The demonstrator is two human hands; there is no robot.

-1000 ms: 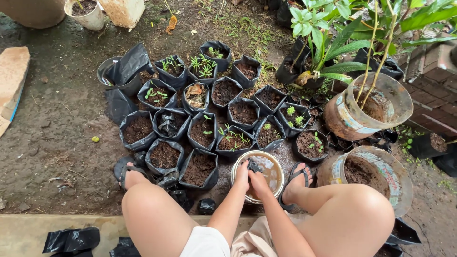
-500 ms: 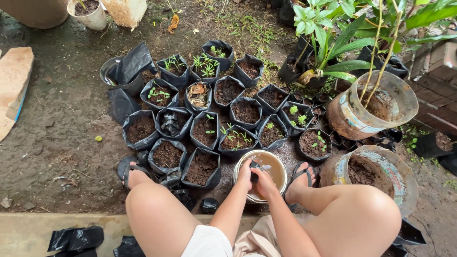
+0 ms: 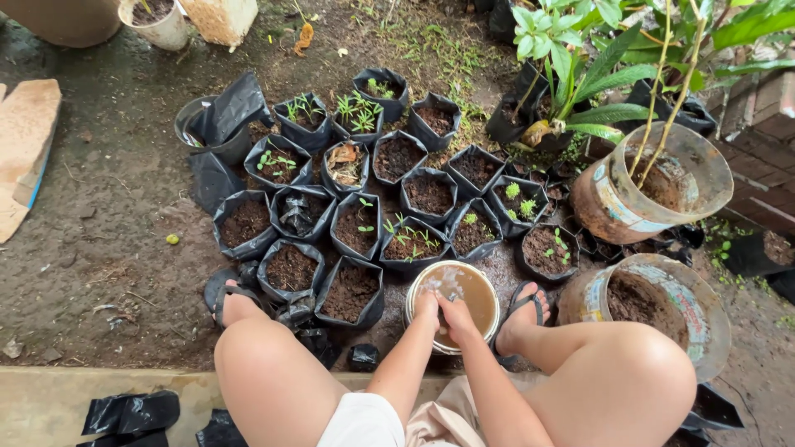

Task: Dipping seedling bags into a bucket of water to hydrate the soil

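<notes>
I sit on a low step with my knees apart. Between my feet stands a round metal bucket [image 3: 452, 265] of muddy brown water. My left hand [image 3: 426, 308] and my right hand [image 3: 457, 319] are side by side at its near edge, with the fingers dipped under the water. The murk hides what the fingers hold. Just left of the bucket stands a black grow bag [image 3: 348, 294] full of dark soil.
Several black soil-filled grow bags [image 3: 411, 242], some with green seedlings, crowd the ground ahead. Two large worn pots [image 3: 617, 217] [image 3: 704, 331] stand to the right, one with a tall plant. Empty black bags [image 3: 124, 414] lie on the concrete step [image 3: 41, 397]. A board [image 3: 25, 141] lies at the left.
A small black bag held between both hands above the water has gone out of sight. Both hands have sunk lower into the bucket.
</notes>
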